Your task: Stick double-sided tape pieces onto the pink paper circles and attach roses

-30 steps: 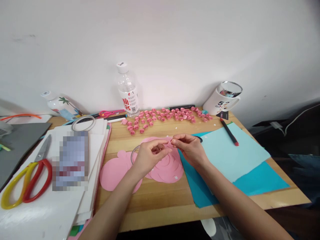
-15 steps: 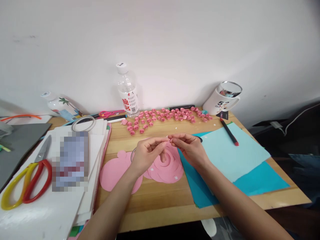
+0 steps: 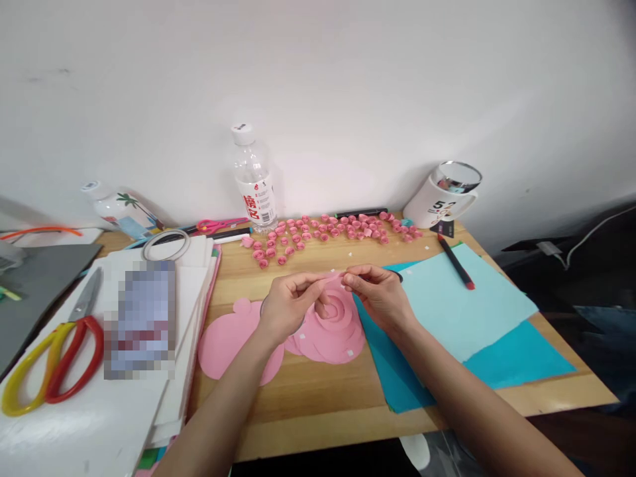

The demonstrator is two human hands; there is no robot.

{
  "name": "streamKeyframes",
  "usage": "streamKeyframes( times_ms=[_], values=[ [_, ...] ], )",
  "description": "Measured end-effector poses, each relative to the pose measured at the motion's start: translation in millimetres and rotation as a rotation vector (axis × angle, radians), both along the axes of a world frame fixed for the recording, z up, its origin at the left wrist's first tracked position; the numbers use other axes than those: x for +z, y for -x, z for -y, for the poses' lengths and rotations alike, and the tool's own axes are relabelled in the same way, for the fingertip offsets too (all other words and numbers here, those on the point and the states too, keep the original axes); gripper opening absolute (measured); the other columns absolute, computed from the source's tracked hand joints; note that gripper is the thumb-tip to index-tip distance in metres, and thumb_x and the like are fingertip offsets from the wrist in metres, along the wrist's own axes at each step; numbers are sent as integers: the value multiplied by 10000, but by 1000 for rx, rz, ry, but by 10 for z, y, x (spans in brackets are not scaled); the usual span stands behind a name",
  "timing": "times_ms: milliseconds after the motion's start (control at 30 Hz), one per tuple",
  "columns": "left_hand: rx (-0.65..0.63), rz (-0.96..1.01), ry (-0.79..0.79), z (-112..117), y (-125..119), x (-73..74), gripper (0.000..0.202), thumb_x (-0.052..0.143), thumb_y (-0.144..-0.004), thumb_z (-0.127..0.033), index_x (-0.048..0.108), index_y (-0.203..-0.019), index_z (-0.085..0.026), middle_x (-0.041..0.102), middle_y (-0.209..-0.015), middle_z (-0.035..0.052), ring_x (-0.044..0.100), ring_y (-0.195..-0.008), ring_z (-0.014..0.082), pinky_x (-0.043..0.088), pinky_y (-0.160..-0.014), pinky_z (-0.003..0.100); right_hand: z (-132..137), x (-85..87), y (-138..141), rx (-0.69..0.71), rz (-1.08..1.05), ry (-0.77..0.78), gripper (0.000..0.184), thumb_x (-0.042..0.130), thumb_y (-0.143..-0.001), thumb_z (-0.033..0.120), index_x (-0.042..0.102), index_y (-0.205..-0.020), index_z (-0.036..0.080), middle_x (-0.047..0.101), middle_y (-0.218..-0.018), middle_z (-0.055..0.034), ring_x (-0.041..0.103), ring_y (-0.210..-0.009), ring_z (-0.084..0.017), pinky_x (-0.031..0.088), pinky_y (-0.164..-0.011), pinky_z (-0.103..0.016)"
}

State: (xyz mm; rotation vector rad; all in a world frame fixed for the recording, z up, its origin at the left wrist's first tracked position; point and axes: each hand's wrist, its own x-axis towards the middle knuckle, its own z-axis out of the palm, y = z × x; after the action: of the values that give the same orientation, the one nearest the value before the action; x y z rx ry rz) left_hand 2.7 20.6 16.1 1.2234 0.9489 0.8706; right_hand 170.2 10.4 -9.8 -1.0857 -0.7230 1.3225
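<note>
My left hand is closed, pinching thin pink paper between thumb and forefinger. Facing it, my right hand pinches the same paper near its end. The stretch between the fingertips looks like part of a pink paper spiral just beneath, though the join is partly hidden. To the left lie more pink paper cutouts with rounded outlines, partly covered by my left wrist. Behind my hands, many small rolled pink paper roses are spread along the back of the wooden table.
A plastic bottle and a white mug stand at the wall. On the right, a marker lies on light blue paper. At left, big scissors and a blurred-out flat item rest on white sheets.
My fingertips have drawn slightly apart, the left hand shifting left and the right hand right. More of the pink paper shows between them.
</note>
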Motion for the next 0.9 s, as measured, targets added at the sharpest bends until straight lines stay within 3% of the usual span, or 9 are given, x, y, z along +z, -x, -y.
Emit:
streamKeyframes(
  times_ms=[300,533,900],
  values=[
    [-30,-32,-21,-5,13,6,233,572,-826,-283,688,-955,-129,634,-612,10,561,-453,89,462,-502,227,4,-13,-14,59,-6,41,214,805,-580,287,744,-769,207,728,-735,-27,639,-688,-137,497,-747,-284],
    [-90,-26,-42,4,37,4,263,561,-838,-297,682,-992,-122,656,-622,28,578,-464,97,465,-505,230,10,-20,-24,38,-7,25,175,816,-569,262,723,-705,202,723,-774,-19,618,-662,-113,500,-690,-256],
    [-110,-14,10,15,28,24,365,585,-813,-367,658,-1088,-139,652,-613,35,572,-477,104,451,-433,209,-2,7,-9,15,1,-13,172,830,-531,272,700,-623,204,643,-586,18,546,-544,-93,469,-585,-250]
  ],
)
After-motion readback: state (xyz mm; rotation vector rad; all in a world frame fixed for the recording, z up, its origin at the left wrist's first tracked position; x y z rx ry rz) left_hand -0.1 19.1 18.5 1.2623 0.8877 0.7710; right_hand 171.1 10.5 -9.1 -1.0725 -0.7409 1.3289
